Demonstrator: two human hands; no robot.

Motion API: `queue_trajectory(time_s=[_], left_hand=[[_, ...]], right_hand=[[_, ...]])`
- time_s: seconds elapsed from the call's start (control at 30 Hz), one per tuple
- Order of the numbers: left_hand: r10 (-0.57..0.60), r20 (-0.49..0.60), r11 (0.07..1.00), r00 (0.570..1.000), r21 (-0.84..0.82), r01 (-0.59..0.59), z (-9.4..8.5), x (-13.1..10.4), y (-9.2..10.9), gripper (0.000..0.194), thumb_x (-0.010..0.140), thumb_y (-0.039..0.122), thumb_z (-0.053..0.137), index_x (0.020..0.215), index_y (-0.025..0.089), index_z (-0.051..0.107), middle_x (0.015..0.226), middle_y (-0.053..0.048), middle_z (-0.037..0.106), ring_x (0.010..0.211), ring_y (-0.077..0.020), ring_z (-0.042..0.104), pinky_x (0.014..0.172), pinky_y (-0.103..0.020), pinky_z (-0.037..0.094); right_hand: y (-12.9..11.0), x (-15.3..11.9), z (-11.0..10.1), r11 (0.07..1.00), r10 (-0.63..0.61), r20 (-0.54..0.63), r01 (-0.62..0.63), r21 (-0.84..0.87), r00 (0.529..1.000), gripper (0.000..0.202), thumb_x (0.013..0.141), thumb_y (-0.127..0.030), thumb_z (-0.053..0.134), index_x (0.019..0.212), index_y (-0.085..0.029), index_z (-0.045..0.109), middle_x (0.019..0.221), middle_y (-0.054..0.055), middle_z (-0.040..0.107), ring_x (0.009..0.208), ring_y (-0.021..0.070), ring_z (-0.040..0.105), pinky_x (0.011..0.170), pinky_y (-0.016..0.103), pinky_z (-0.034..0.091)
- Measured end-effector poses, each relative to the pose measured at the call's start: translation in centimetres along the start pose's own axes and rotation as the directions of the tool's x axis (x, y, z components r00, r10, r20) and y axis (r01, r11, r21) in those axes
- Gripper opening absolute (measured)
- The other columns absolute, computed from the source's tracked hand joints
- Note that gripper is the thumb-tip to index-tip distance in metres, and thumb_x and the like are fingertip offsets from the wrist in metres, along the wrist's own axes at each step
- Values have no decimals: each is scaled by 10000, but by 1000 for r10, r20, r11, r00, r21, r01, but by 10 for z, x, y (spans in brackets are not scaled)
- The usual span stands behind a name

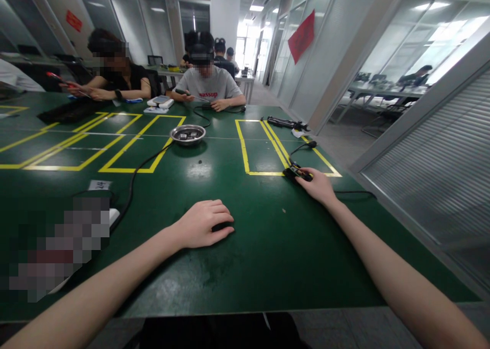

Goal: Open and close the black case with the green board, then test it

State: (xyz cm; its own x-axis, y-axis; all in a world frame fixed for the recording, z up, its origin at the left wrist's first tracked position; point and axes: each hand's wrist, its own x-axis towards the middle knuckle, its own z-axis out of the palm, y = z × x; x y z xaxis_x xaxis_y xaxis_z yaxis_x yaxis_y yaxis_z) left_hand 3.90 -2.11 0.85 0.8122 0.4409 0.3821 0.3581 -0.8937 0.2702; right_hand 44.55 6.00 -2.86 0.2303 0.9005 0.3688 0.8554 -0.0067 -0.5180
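Note:
My left hand (204,224) rests on the green table (252,267), its fingers curved and somewhat apart, with nothing visible in it. Farther right, my right hand (316,184) has its thumb and fingers around a small black device (294,172) whose inner parts partly show. The device lies at the lower edge of a yellow taped rectangle (268,174). A black cable with a plug (312,144) lies just beyond it. Another cable (354,192) runs off to the right of my wrist.
A metal bowl (187,134) holds small metal parts. A black cable (132,185) curves down from it on the left. A black tool-like object (287,123) lies at the far right. Two people sit across the table, holding tools.

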Motion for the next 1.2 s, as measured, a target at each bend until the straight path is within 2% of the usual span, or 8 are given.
queue_trajectory(time_s=[0.07,0.13,0.27,0.37,0.57,0.73,0.93,1.2], left_hand=[[1,1,1000,1000,5,-1,0,0,0,235,1024,324,565,1016,161,734,955,-68,751,869,-195,687,778,-313,544],[-3,-10,1000,1000,14,4,1,-1,1,228,1021,325,570,1069,163,725,994,-73,753,900,-203,691,803,-322,545],[-19,-101,999,995,41,23,1,0,4,280,984,347,619,1191,172,692,1103,-103,728,982,-227,677,860,-351,540],[-16,-97,999,995,26,18,0,0,7,276,950,375,657,1142,180,693,1026,-91,718,931,-221,667,819,-341,530],[-31,-50,999,998,6,32,0,2,10,261,960,376,645,1115,169,684,903,-62,712,841,-203,648,743,-318,515],[-38,-80,999,996,29,40,3,2,7,245,979,372,620,1097,179,713,936,-74,733,867,-204,666,773,-327,543],[-104,-131,988,986,102,118,6,0,-2,286,968,326,619,1200,172,684,1095,-109,743,1003,-249,688,889,-399,570],[-99,-151,984,984,134,119,10,1,-10,219,977,213,586,1161,189,702,1072,-95,757,995,-223,693,886,-372,578]], right_hand=[[-28,-16,7,990,-125,113,115,87,986,353,768,-367,700,1075,-204,764,1046,105,782,937,303,716,807,421,569],[-61,-38,13,937,-312,221,262,231,924,335,796,-312,686,1102,-186,745,1073,109,770,944,280,719,828,407,573],[-122,-85,16,684,-710,358,477,551,606,320,831,-230,687,1148,-190,710,1033,71,739,920,218,706,814,327,561],[-144,-106,14,602,-789,375,494,627,486,302,844,-207,684,1145,-194,695,1031,62,719,907,197,696,795,295,548],[-143,-107,13,610,-788,372,543,577,490,306,828,-214,679,1133,-207,695,1059,61,703,931,204,690,799,307,546],[-142,-103,14,607,-793,320,623,494,518,343,778,-244,710,1120,-222,710,1058,84,679,964,252,632,871,405,548],[-140,-100,17,681,-732,366,643,351,575,702,742,-319,731,1413,-204,562,1361,166,597,1245,355,542,1044,548,464],[-140,-101,24,686,-725,356,663,300,589,729,770,-343,712,1453,-181,514,1402,184,580,1283,358,531,1061,551,458]])
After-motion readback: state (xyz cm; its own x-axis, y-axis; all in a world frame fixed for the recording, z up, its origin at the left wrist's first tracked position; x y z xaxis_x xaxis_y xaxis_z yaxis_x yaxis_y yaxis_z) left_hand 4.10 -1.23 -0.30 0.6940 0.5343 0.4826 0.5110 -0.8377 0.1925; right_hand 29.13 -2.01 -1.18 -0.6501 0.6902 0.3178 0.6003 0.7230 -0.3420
